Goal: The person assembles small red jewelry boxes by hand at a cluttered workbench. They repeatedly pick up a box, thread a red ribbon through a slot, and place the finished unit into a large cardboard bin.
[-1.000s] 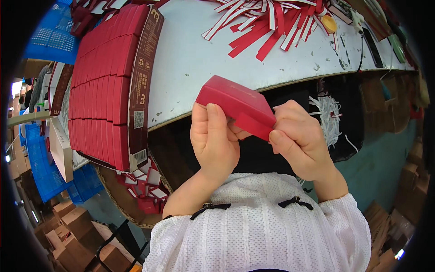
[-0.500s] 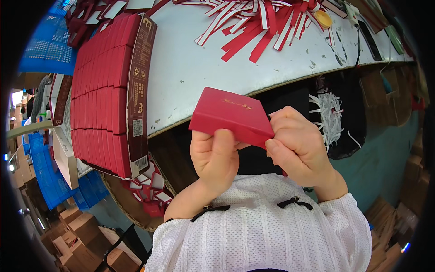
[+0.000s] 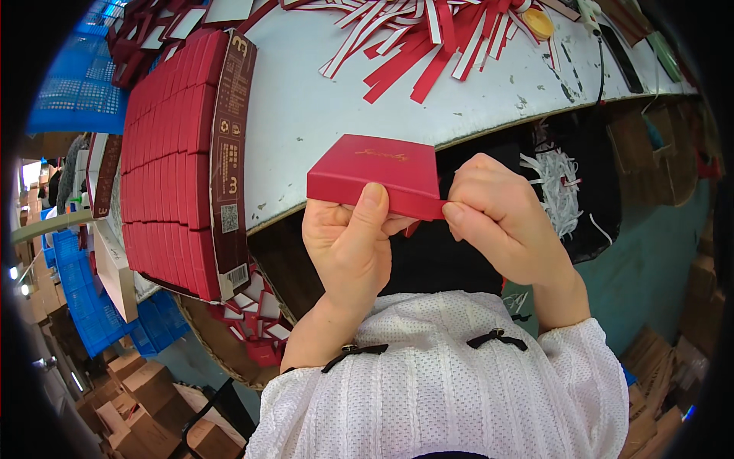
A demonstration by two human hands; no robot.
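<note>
A flat red gift box [image 3: 375, 172] with gold lettering on its lid hangs over the table's front edge. My left hand [image 3: 348, 249] is closed on its near side, with the thumb on the front face and the fingers underneath. At the box's right near corner, my right hand [image 3: 505, 222] pinches a small red strip [image 3: 430, 210] between thumb and curled finger. Whether the strip is a ribbon or part of the box, I cannot tell.
The white table [image 3: 306, 130] carries a carton of stacked red boxes [image 3: 168, 168] at left and red and white strips [image 3: 428, 46] at the back. Below left, a bin [image 3: 222, 348] holds red pieces. White shreds [image 3: 562, 199] lie in a black bag at right.
The box has shifted slightly left and turned, its front edge now more level. My right fingers have drawn off its corner, and a short red strip shows between.
</note>
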